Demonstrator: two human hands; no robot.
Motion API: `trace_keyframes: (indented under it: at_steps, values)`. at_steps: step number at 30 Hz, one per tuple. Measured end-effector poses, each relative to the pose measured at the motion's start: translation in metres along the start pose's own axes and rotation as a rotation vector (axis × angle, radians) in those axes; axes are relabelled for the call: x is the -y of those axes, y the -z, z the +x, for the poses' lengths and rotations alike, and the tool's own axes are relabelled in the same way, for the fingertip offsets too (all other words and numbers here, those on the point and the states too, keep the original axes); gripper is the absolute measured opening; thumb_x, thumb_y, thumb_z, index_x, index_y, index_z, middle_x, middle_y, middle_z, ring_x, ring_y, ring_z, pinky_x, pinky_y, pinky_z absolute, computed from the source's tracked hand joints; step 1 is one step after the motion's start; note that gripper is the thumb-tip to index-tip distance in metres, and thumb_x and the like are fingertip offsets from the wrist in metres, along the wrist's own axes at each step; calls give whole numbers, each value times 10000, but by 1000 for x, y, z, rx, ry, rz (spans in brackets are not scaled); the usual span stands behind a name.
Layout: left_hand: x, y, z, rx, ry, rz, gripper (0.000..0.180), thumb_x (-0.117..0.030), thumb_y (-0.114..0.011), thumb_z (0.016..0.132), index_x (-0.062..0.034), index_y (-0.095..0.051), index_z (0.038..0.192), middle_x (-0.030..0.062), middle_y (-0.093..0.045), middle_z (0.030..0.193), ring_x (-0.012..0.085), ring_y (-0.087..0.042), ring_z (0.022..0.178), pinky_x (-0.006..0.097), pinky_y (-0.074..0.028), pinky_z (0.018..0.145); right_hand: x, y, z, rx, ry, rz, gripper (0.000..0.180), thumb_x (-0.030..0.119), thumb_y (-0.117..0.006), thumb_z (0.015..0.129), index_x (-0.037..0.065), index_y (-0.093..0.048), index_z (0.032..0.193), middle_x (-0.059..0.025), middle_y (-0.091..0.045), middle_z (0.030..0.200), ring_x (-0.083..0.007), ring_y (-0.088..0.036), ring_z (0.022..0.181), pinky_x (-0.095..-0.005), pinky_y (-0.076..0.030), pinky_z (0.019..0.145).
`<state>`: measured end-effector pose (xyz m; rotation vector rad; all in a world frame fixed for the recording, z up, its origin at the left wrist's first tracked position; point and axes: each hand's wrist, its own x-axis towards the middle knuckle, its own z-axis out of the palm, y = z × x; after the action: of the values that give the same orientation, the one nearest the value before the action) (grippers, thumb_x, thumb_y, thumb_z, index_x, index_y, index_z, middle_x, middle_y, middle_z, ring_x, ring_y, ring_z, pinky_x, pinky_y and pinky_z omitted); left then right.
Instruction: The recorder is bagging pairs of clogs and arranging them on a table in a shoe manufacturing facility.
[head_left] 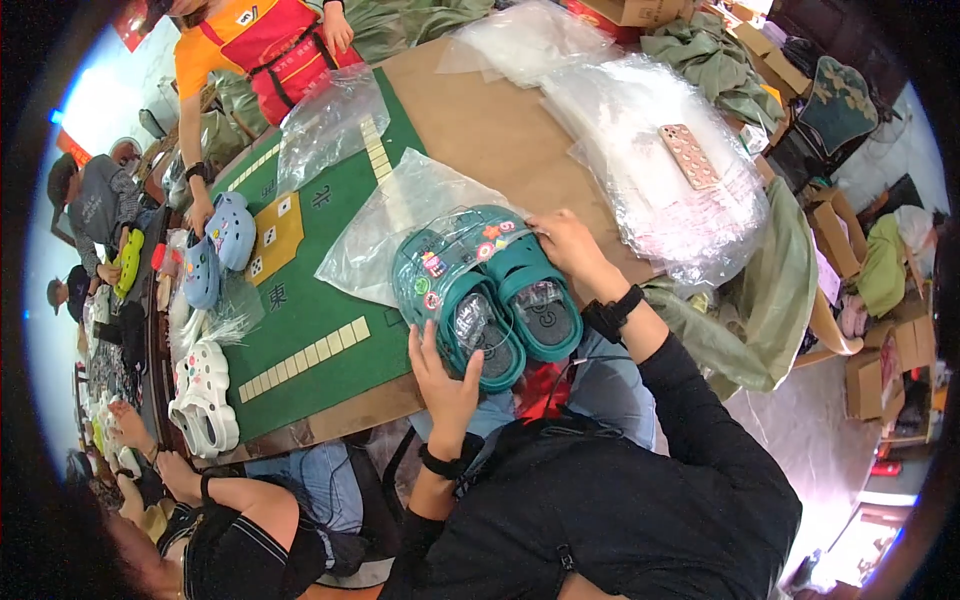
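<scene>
A pair of teal clogs with small coloured charms lies side by side on the table's near edge, partly on a clear plastic bag. My left hand rests against the heel end of the left clog, fingers spread. My right hand touches the toe end of the right clog, fingers curled over it. Both wrists carry black bands. Clear wrapping sits inside each clog.
A green mat covers the brown table. Stacked clear bags with a phone on them lie at right. Light blue clogs and white clogs sit at left. Other people work around the table; cardboard boxes at right.
</scene>
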<state>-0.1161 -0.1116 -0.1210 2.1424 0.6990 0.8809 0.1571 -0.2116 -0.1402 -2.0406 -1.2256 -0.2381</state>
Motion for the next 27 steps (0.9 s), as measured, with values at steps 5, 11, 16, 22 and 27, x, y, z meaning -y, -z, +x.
trace_keyframes:
  at_steps: [5,11,16,22,27]
  values:
    - [6,-5,3,25,4,54,569,-164,-610,852,-62,-396,1369,245,-308,1402,395,-346,1274,432,-304,1031,19,7,-3,-80,13,-30,99,83,-599,783,40,-619,870,-117,-638,833,-317,-571,816,-406,-481,721]
    - [14,-8,5,47,15,19,487,-147,-550,892,-52,-416,1350,221,-345,1388,368,-367,1266,420,-305,1030,30,10,-41,-234,-32,-114,78,80,-635,756,36,-584,794,-117,-602,742,-297,-578,715,-379,-487,652]
    - [12,-8,8,69,8,-4,441,-116,-521,902,-34,-437,1328,216,-350,1384,361,-372,1263,409,-302,1034,45,18,-64,-384,-13,-239,147,73,-673,715,52,-638,857,-86,-614,726,-247,-608,714,-350,-479,633]
    - [11,-8,5,23,-91,135,392,-100,-523,897,-30,-482,1280,210,-376,1346,363,-370,1234,428,-294,1025,55,26,-80,-434,3,-401,212,78,-697,697,64,-666,906,-46,-630,845,-238,-589,864,-366,-444,761]
    - [12,-11,7,-26,-159,196,359,-108,-535,891,-14,-512,1237,179,-486,1188,349,-436,1110,415,-342,950,45,25,-69,-373,77,-225,263,13,-681,693,58,-658,951,-68,-606,825,-257,-583,828,-373,-463,733]
